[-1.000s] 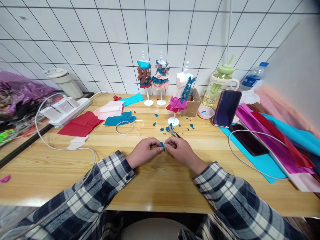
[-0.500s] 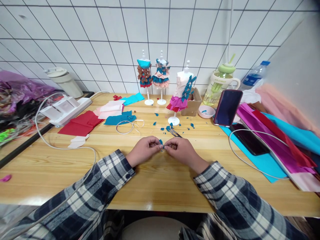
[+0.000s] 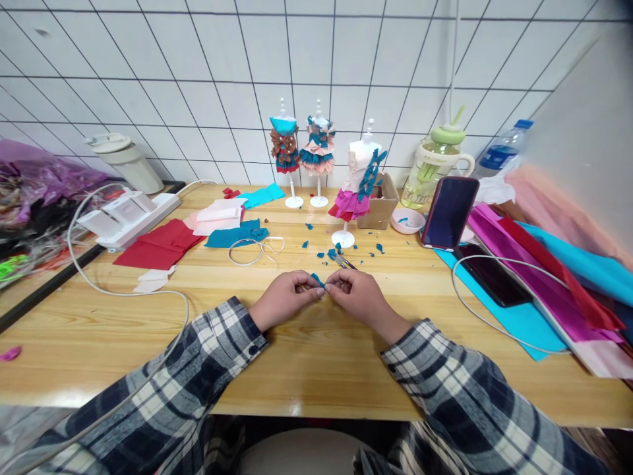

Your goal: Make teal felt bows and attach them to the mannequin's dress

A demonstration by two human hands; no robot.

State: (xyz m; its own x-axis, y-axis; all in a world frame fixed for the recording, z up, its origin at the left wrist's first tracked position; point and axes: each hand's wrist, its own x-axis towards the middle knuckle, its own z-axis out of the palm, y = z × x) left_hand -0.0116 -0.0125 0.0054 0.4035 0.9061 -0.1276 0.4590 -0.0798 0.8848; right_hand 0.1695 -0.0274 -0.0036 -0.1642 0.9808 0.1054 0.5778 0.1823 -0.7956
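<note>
My left hand point(image 3: 287, 297) pinches a small scrap of teal crepe paper point(image 3: 317, 280) between thumb and fingers. Opposite it, my right hand point(image 3: 360, 299) is closed in a pinch on the same scrap, and the fingertips of both hands nearly meet. Just beyond the right hand lie small snips point(image 3: 345, 261) with dark blades, partly hidden. Teal paper bits are scattered around them. Behind stands a mini dress form point(image 3: 357, 178) with a white top, teal trim and a magenta skirt. Two more dressed forms, one with brown bows point(image 3: 285, 148) and one in teal and peach point(image 3: 318, 148), stand farther back.
Folded red paper point(image 3: 158, 243), teal paper point(image 3: 235, 234) and a coiled white cord point(image 3: 247, 252) lie to the left, near a power strip point(image 3: 131, 221). On the right are a pink dish point(image 3: 408, 222), a propped phone point(image 3: 450, 212), a cup point(image 3: 434, 168) and coloured sheets point(image 3: 539, 264).
The teal scrap has turned between my fingertips and now lies lower, more toward the left fingers. Both hands stay in nearly the same place.
</note>
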